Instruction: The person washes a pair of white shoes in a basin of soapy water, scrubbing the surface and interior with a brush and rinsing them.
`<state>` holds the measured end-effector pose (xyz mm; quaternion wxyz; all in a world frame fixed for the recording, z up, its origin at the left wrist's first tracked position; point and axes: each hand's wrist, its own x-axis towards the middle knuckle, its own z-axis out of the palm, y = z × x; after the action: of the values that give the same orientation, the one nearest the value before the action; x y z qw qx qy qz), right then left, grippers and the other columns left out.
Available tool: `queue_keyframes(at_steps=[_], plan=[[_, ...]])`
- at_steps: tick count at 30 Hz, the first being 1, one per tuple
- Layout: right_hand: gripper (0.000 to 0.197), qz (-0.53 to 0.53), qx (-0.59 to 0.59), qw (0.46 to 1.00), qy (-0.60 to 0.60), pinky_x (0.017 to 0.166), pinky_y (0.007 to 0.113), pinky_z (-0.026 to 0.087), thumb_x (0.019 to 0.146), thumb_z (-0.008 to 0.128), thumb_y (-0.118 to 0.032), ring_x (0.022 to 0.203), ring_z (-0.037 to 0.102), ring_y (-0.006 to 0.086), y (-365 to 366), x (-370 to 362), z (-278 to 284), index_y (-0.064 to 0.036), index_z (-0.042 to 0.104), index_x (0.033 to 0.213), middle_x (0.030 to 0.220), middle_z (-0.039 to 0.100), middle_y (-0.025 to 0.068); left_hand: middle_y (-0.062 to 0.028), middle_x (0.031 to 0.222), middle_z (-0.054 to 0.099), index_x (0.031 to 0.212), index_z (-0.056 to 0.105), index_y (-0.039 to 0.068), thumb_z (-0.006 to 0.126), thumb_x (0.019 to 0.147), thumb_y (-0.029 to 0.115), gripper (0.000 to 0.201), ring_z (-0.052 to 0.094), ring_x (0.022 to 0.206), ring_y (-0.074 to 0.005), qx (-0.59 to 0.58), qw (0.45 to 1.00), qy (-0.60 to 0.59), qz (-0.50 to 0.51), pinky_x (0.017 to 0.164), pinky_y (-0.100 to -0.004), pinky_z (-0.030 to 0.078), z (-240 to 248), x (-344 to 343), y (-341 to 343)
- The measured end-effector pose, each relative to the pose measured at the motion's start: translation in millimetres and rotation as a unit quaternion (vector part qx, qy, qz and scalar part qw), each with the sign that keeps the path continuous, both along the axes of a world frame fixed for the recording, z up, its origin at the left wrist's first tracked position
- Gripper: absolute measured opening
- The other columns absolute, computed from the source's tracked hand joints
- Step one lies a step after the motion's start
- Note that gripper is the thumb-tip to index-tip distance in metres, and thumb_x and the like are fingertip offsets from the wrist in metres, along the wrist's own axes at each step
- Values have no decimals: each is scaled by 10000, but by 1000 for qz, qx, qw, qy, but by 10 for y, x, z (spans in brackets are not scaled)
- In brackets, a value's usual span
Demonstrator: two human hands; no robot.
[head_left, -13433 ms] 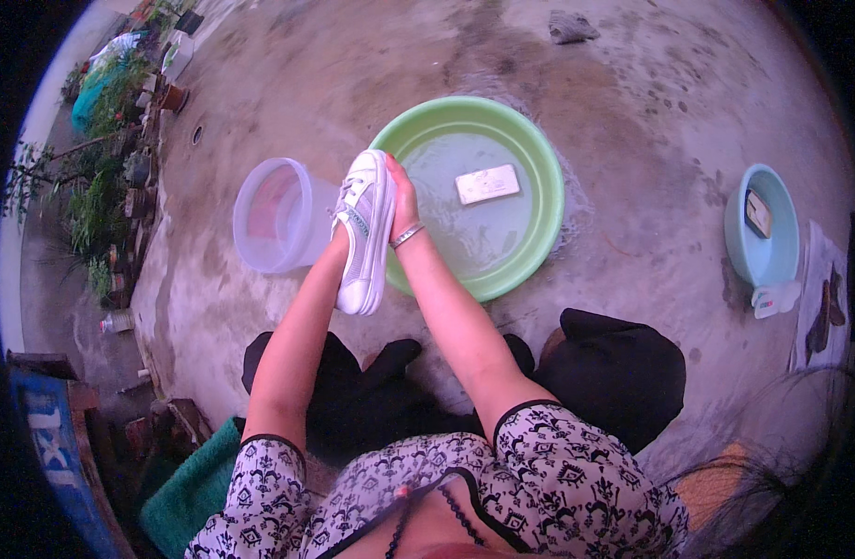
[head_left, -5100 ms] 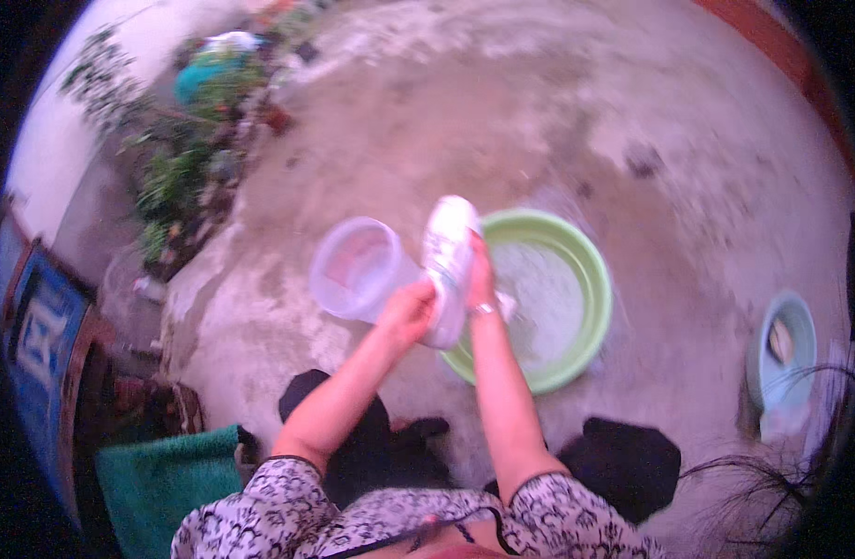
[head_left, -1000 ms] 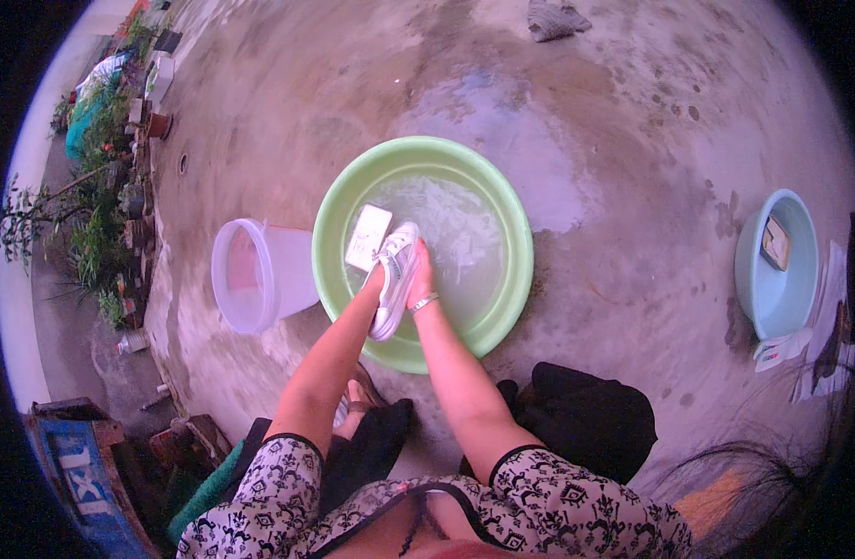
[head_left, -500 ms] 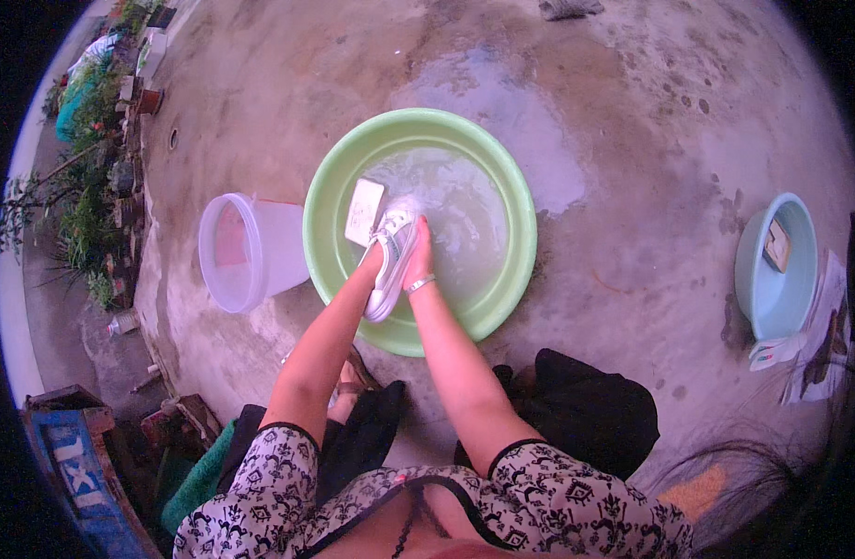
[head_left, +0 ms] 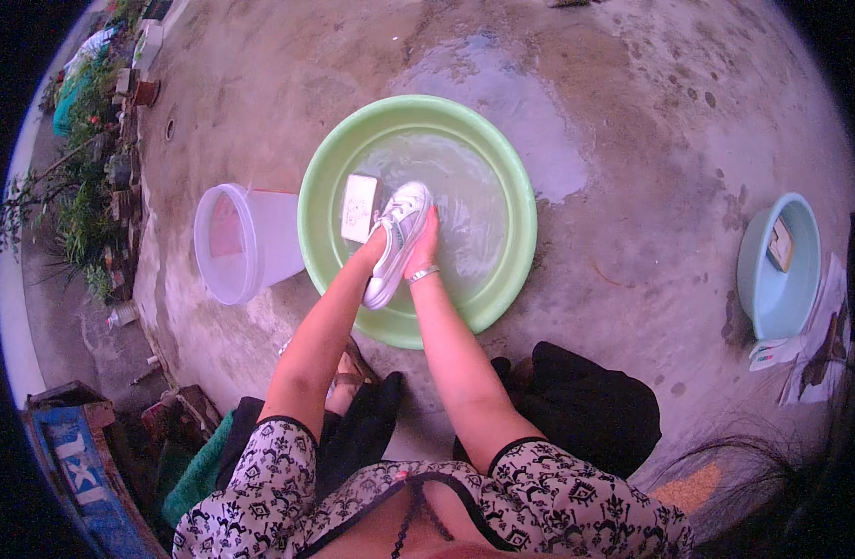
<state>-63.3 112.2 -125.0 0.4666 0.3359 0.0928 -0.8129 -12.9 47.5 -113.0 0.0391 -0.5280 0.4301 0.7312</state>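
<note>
A white sneaker (head_left: 404, 224) with laces is held over the round green basin (head_left: 511, 168), its toe pointing away from me. My left hand (head_left: 380, 239) reaches into the shoe's opening, with its fingers hidden inside. My right hand (head_left: 426, 247) presses along the sole side, its fingers partly behind the shoe. Just left of the sneaker, a white rectangular block (head_left: 359, 207) with thin dark markings sits inside the basin. Shallow cloudy water (head_left: 465, 214) covers the basin's bottom.
A translucent bucket (head_left: 277, 233) lies on its side left of the basin. At the far right stands a light blue tub (head_left: 772, 303) with a boxy item (head_left: 780, 245) inside. Potted plants (head_left: 83, 214) line the left edge; wet concrete (head_left: 539, 130) surrounds the basin.
The basin and its surroundings appear slightly higher in view. The sneaker has turned a little and its laced upper shows more. Both hands keep their hold on it.
</note>
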Motion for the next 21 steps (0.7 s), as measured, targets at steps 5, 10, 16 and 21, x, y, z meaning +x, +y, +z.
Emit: queue_keyframes(at_steps=[5, 10, 16, 21], plan=[[586, 19, -31, 998, 43, 905, 345, 334, 790, 402, -481, 1038, 448, 234, 9, -33, 11, -44, 393, 1180, 1140, 467, 97, -98, 1078, 488, 1163, 394, 21, 388, 864, 248, 376, 485, 944, -183, 14, 994, -6, 109, 810, -297, 413, 463, -204, 239], [628, 64, 4, 998, 26, 908, 343, 330, 783, 379, -516, 1040, 451, 243, 4, 49, -89, -38, 385, 1190, 1154, 460, 104, -110, 1248, 347, 1217, 347, 31, 376, 851, 251, 428, 323, 1147, -233, -195, 912, -90, -350, 972, -326, 234, 336, -161, 61], [603, 89, 53, 995, -9, 905, 339, 331, 798, 310, -511, 1020, 463, 249, -20, 45, 19, -33, 437, 1143, 1134, 483, 104, -143, 1224, 369, 1164, 425, 48, 410, 766, 262, 452, 319, 1151, -294, -407, 444, -167, -780, 965, -364, 230, 78, -327, -159], [578, 65, 48, 997, 6, 903, 338, 330, 797, 347, -498, 1017, 461, 242, -18, 69, -134, -34, 456, 1125, 1131, 485, 94, -150, 1184, 404, 1109, 477, 52, 388, 766, 244, 403, 356, 1118, -278, -483, 46, -239, -841, 948, -383, 255, -155, -270, -17]])
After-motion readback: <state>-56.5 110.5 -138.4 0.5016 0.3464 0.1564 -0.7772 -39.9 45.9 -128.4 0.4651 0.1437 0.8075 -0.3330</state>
